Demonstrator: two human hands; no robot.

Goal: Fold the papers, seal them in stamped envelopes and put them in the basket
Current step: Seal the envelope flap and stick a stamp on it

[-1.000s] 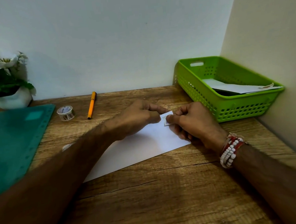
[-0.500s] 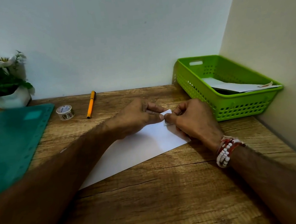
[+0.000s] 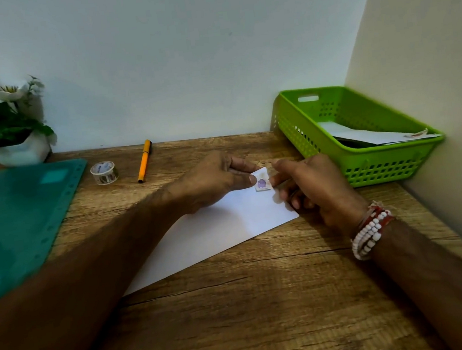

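White paper envelope [image 3: 229,226] flat on grained wood table [image 3: 267,313], long axis slanting from near left to far right. Small square stamp [image 3: 262,183], purple print, on its far right corner, directly between both hands. Left hand [image 3: 213,181] reaching in from the left, thumb on stamp's left edge, forefinger curled behind the corner, pinching it. Right hand [image 3: 313,186] opposite, forefinger tip touching stamp's right edge, thumb apart above, other fingers loosely curled on envelope's short edge, gripping nothing visible. Probably pressing stamp flat; both hands equally near. Green perforated plastic basket [image 3: 380,167] just beyond right hand, 1 letter [image 3: 362,136] inside; right hand nearer for the drop.
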